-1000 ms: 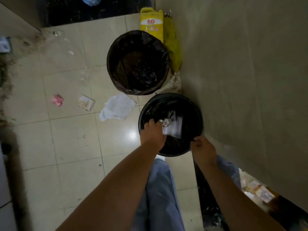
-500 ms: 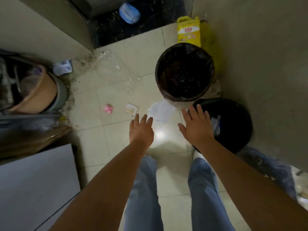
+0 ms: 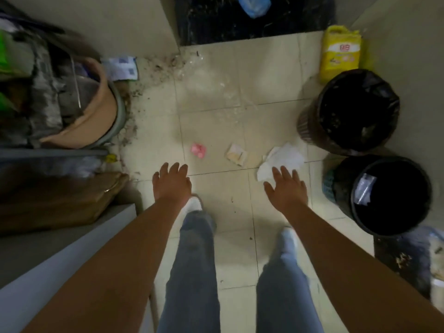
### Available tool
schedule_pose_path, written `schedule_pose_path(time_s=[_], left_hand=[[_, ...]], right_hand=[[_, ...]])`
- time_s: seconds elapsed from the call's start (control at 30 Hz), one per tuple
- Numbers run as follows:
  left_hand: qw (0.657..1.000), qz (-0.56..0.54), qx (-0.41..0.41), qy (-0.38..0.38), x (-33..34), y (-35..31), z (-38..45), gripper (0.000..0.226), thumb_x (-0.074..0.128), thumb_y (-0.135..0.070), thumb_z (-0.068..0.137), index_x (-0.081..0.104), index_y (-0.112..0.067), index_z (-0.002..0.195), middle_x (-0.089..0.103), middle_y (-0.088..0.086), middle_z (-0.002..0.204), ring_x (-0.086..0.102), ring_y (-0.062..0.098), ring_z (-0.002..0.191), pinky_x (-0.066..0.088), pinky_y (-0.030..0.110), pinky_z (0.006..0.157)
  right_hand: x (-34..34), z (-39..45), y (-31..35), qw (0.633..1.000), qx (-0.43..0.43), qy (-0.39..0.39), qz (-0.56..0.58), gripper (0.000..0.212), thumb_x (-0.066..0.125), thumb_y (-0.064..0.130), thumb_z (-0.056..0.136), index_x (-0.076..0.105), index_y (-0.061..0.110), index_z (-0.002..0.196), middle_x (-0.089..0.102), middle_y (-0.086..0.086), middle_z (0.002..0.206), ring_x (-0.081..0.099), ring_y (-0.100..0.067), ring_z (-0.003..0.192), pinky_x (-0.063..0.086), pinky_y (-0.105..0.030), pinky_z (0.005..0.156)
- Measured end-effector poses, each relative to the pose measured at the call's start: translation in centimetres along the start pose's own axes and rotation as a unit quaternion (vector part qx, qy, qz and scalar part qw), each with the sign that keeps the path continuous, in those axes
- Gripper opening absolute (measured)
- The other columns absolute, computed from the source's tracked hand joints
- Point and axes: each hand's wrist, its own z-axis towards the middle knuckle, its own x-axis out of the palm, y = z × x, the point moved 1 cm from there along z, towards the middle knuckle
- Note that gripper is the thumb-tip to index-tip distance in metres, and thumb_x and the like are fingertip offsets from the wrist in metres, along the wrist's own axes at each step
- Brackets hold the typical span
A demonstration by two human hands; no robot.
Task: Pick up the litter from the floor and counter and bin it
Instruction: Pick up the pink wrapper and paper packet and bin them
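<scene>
Three pieces of litter lie in a row on the pale floor tiles: a pink wrapper (image 3: 198,150), a small beige packet (image 3: 236,154) and a crumpled white tissue (image 3: 281,163). My left hand (image 3: 171,185) hovers open just short of the pink wrapper. Over the near edge of the tissue my right hand (image 3: 286,189) is spread open, holding nothing. Two black-lined bins stand at the right: the near bin (image 3: 384,195) holds clear wrappers (image 3: 364,188), the far bin (image 3: 358,111) looks dark inside.
A yellow bag (image 3: 341,54) leans by the wall behind the far bin. Stacked basins (image 3: 96,116) and clutter fill the left side, with dirt and a clear plastic film (image 3: 206,78) on the floor. A grey counter edge (image 3: 60,248) is at lower left. A blue object (image 3: 254,4) lies on the dark floor ahead.
My hands left the near bin, where wrappers now lie, and swung left over the floor litter. The view turned left, so both bins now sit at the right edge.
</scene>
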Motion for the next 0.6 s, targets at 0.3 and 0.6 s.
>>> schedule_pose_path(time_s=[0.3,0.6], left_hand=[[0.997,0.039,0.058,0.038,10.0,4.1,13.1,0.047,0.041,-0.020,0.099,0.030,-0.016,0.145,0.038,0.003,0.148,0.035,0.023,0.137,0.038,0.034,0.107],[0.993,0.019,0.109,-0.045,21.6,0.2,32.7,0.053,0.042,-0.007,0.097,0.025,-0.010,0.147,0.037,0.013,0.147,0.046,0.030,0.126,0.048,0.038,0.096]], right_hand=[[8.7,13.6,6.9,1.000,0.000,0.021,-0.003,0.052,0.037,0.034,0.099,0.029,0.012,0.145,0.036,-0.008,0.152,0.029,-0.026,0.142,0.027,-0.037,0.117],[19.6,34.8,6.0,0.992,0.057,-0.083,0.076,0.054,0.054,0.018,0.092,0.034,0.004,0.140,0.044,-0.018,0.141,0.043,-0.033,0.129,0.039,-0.041,0.107]])
